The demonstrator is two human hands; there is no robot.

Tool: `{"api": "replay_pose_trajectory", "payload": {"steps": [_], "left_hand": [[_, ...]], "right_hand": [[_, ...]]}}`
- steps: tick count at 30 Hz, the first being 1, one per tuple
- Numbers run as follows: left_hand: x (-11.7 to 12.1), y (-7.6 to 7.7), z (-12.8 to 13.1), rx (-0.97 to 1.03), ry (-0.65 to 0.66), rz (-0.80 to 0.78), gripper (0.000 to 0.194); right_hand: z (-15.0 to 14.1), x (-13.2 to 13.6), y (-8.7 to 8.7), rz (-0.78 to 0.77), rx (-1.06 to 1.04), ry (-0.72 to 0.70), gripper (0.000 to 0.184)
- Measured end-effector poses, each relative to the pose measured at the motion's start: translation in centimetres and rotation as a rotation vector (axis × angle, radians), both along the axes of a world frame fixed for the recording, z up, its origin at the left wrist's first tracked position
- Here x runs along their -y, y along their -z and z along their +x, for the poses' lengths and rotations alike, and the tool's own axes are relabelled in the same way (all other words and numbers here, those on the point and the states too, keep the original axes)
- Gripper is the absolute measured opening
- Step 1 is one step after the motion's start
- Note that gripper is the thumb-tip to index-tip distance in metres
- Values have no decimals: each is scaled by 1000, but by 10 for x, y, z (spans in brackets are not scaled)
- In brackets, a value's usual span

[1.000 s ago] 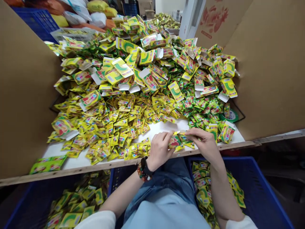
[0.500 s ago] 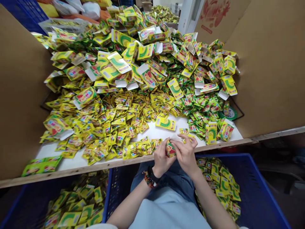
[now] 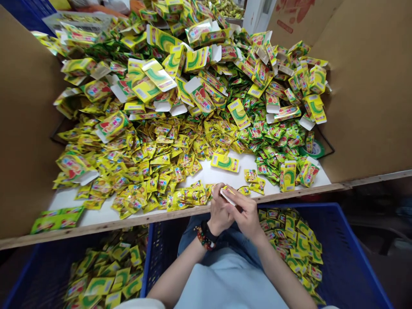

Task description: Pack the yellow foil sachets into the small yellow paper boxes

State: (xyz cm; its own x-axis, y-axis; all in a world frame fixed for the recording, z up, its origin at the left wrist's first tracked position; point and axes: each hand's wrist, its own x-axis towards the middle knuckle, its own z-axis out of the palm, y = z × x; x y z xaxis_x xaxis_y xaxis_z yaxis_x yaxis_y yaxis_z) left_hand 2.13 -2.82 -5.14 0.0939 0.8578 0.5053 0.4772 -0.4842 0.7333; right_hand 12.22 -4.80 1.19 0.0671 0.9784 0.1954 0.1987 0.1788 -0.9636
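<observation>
Yellow paperboard box [image 3: 228, 193] held betw. L hand [image 3: 219, 210] & R hand [image 3: 246, 214], both grips clamped on it

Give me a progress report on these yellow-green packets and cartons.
Looks done: yellow-green cartons lie in the two blue crates below the table. In hand: the left hand and right hand pinch a small white-edged yellow carton. Left: a large heap of yellow-green packets and cartons covers most of the white table.
</observation>
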Motion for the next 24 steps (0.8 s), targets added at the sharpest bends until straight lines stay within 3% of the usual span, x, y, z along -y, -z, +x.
{"api": "replay_pose_trajectory", "payload": {"steps": [3, 5, 12, 18, 20, 22, 24], "left_hand": [[0, -6, 1, -59, 27, 6, 46], [-1, -7, 2, -71, 37, 24, 44], [-1, 0, 1, -38, 3, 14, 54], [1, -5, 0, -45, 46, 29, 38], [4, -13, -4, -77, 138, 39, 48], [8, -23, -11, -130, 238, 2, 66], [7, -34, -22, -171, 235, -55, 60]], "right_hand": [[-4, 0, 1, 2, 48, 165, 26], [-4, -3, 2, -33, 62, 200, 27], [9, -4, 7, 129, 242, -41, 40], [8, -1, 9, 176, 231, -71, 38], [21, 10, 2, 176, 275, -58, 35], [49, 28, -5, 123, 448, 25, 32], [86, 45, -8, 15, 753, 191, 27]]}}
